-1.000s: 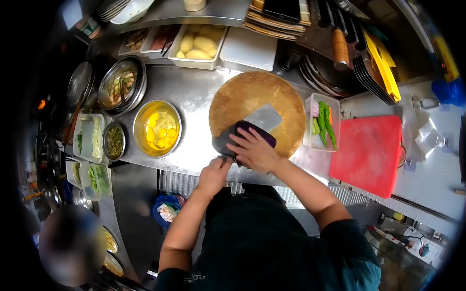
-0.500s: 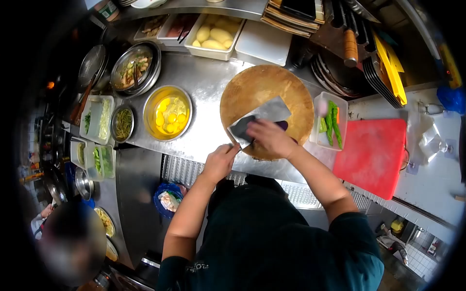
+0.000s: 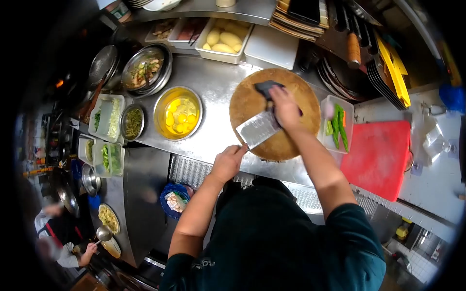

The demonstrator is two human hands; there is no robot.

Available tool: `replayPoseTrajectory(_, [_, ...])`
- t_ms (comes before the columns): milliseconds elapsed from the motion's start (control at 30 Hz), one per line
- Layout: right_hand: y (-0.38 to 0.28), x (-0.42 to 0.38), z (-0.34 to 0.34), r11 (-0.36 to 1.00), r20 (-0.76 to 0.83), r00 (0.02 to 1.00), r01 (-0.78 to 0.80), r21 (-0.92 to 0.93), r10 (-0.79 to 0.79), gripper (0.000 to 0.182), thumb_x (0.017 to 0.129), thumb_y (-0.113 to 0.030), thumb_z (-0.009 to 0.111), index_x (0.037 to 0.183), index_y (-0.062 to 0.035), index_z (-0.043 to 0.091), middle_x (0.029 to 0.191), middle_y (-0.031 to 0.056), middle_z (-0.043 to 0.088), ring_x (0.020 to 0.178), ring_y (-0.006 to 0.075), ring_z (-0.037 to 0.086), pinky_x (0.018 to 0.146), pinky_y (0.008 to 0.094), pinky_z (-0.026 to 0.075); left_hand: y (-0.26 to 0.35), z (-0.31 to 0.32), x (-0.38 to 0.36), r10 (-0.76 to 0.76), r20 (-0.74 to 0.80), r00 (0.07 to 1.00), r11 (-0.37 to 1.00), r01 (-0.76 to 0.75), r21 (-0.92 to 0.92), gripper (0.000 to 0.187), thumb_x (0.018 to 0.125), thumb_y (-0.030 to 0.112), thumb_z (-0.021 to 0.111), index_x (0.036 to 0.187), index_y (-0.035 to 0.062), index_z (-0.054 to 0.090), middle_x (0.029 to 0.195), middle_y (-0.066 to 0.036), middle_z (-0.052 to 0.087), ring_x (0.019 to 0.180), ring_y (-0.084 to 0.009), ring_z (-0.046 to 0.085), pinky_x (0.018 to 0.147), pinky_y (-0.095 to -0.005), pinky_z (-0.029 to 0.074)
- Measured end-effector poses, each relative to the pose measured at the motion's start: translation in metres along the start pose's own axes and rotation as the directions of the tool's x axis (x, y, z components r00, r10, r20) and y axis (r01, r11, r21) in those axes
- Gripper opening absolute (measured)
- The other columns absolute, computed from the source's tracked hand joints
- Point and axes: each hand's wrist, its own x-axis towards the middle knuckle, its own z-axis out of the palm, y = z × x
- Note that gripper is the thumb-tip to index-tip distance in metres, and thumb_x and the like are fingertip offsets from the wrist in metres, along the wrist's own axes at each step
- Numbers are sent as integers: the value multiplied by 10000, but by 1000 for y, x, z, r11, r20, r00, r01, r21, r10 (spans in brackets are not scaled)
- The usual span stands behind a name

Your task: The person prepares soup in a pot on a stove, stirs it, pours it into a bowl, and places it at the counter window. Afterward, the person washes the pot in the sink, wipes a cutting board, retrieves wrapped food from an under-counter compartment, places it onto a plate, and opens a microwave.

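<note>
A cleaver [image 3: 259, 130] with a broad metal blade lies over the lower left part of a round wooden chopping block [image 3: 303, 99]. My left hand [image 3: 228, 163] is closed at the blade's lower left corner, by the block's edge. My right hand [image 3: 285, 105] presses a dark cloth [image 3: 268, 88] onto the upper part of the block, above the blade. Something dark purple shows partly beneath my right hand. The cleaver's handle is hard to make out.
Left of the block stands a metal bowl of cracked eggs [image 3: 180, 116]. At its right are a container of green peppers [image 3: 341, 127] and a red cutting board [image 3: 376, 157]. Potatoes [image 3: 224, 40] sit behind. Another person's hand [image 3: 90, 248] holds a ladle at lower left.
My right hand has moved up with the cloth, off the blade and onto the block. More of the blade now shows. A co-worker with a ladle has come into view.
</note>
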Motion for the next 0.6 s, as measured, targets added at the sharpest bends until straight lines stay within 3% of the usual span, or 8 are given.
replayPoseTrajectory(100, [13,-5,-60,992,-188,974,-121,45,128,367,893,14,595,1249,-50,658,1345,116,617,1216,353,552,1075,415,427,14,-14,1,-43,-6,999,999,43,-34,315,905,106,670,1216,59,659,929,-113,671,815,-274,670,684,-377,563])
replayPoseTrajectory(200, [17,-15,-117,979,-331,923,-168,112,196,330,935,3,588,1257,-30,652,1348,125,614,1226,354,548,1071,404,415,22,-5,-2,-192,-157,969,842,80,-533,320,950,84,599,1267,49,626,902,-96,644,671,-190,624,545,-332,518])
replayPoseTrajectory(267, [13,-19,-144,982,-328,932,-112,150,156,327,918,-9,613,1241,-26,661,1346,133,614,1235,355,544,1068,423,419,24,-18,-1,-431,220,875,238,345,-908,275,971,123,595,1227,29,633,862,-94,642,582,-155,578,468,-293,460])
replayPoseTrajectory(300, [6,-17,-153,986,-300,947,-70,149,113,322,910,-11,622,1228,-26,668,1336,134,619,1221,358,551,1058,434,428,25,-24,1,-429,441,788,-138,426,-894,261,982,142,593,1207,18,637,842,-94,641,537,-138,555,429,-274,432])
replayPoseTrajectory(400, [-10,-11,-149,974,-125,991,80,213,-54,357,855,-13,664,1211,-29,673,1339,138,610,1244,369,539,1055,445,438,16,-15,13,-416,554,721,-294,469,-832,262,990,210,584,1141,6,647,776,-78,627,450,-128,500,371,-236,356])
replayPoseTrajectory(467, [-15,-7,-119,951,16,993,110,289,-120,379,814,-9,677,1189,-52,685,1359,123,599,1273,366,524,1062,447,441,-5,5,4,-462,649,604,-280,595,-753,309,1006,307,560,1077,22,654,731,-57,620,464,-113,512,372,-229,362])
replayPoseTrajectory(567, [-4,-2,-58,938,241,916,271,218,-321,453,753,-1,684,1199,-81,680,1358,98,605,1285,346,526,1035,438,468,-15,15,-3,-537,625,567,-259,594,-761,303,997,303,583,1066,17,656,724,-64,618,464,-114,507,374,-224,358])
replayPoseTrajectory(600, [13,-9,-18,903,216,883,372,216,-416,475,743,7,664,1205,-99,686,1355,104,609,1293,332,521,1037,424,473,-15,15,-6,-555,618,557,-279,575,-769,301,995,298,588,1068,15,656,727,-71,619,464,-116,508,375,-222,358])
